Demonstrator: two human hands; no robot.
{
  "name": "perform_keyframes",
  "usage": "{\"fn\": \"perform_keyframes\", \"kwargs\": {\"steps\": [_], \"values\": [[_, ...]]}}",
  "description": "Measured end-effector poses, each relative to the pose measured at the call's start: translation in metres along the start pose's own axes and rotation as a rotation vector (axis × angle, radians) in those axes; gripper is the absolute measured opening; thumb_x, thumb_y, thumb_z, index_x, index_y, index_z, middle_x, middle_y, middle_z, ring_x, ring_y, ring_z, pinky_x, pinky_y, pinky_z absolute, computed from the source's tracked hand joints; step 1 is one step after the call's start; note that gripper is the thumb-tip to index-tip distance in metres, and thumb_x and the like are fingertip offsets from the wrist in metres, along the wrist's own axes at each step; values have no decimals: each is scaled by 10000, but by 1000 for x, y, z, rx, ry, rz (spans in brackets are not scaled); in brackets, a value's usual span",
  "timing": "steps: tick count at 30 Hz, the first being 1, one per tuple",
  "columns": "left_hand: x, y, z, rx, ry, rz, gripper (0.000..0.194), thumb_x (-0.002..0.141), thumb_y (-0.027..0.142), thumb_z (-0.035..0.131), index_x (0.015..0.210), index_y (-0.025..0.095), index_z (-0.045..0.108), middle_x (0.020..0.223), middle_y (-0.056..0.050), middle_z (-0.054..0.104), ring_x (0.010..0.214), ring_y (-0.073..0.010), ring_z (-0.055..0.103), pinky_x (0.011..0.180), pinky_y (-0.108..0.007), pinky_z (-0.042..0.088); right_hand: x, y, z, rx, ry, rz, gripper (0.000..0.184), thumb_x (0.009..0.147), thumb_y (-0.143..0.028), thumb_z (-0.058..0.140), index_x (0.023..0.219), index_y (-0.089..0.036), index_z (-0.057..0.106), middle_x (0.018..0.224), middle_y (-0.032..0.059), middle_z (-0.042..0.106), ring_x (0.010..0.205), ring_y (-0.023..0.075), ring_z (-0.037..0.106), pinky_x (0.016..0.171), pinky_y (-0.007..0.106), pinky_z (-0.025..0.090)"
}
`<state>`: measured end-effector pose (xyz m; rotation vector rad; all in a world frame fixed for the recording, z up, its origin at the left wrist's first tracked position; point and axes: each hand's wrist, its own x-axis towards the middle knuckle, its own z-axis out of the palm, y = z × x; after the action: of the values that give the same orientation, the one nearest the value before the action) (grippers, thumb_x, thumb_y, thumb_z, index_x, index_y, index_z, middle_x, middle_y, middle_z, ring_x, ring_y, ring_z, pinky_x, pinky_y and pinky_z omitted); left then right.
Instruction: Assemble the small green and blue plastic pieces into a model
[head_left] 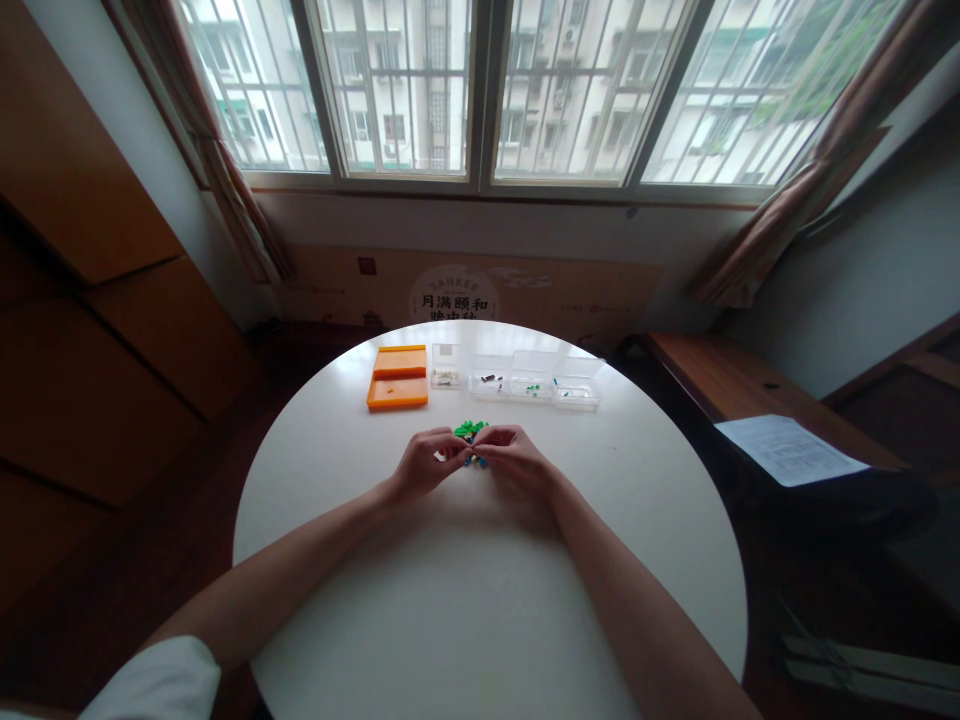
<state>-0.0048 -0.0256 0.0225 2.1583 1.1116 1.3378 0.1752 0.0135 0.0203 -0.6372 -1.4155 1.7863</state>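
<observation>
My left hand [425, 461] and my right hand [514, 456] meet over the middle of a round white table [375, 620]. Both have their fingers curled in a pinch around a small cluster of green and blue pieces [470, 431], too small to identify. The fingertips nearly touch each other. An open orange box [397, 378] lies beyond the hands, with several small clear plastic boxes [532, 380] in a row to its right, each holding a few tiny parts.
A wooden side desk [735, 395] with a sheet of paper [787, 450] stands to the right. Wooden cabinets [97, 300] line the left wall. A barred window [480, 90] with curtains is ahead, a printed cardboard panel [457, 295] below it.
</observation>
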Motion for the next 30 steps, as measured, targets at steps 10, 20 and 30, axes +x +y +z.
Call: {"fn": "perform_keyframes", "kwargs": {"steps": [10,20,30], "values": [[0,-1,0,7,7,-7,152,787,256,597,749,132,676,623,-18,580,538,-79,497,523,-184,411,0,2,-1,-10,12,8,187,629,-264,753,744,-131,689,733,47,654,675,135,575,629,267,408],[0,0,0,2,6,-6,150,786,258,598,743,136,675,621,-16,578,539,-79,501,522,-183,413,1,1,0,-41,22,15,209,609,-269,762,740,-127,682,715,40,645,638,123,559,592,255,403],[0,0,0,0,10,-8,172,790,286,596,771,138,681,625,-19,579,540,-82,500,520,-188,415,0,-1,1,-45,14,18,227,616,-295,758,746,-123,686,730,49,650,661,130,567,609,258,409]]}}
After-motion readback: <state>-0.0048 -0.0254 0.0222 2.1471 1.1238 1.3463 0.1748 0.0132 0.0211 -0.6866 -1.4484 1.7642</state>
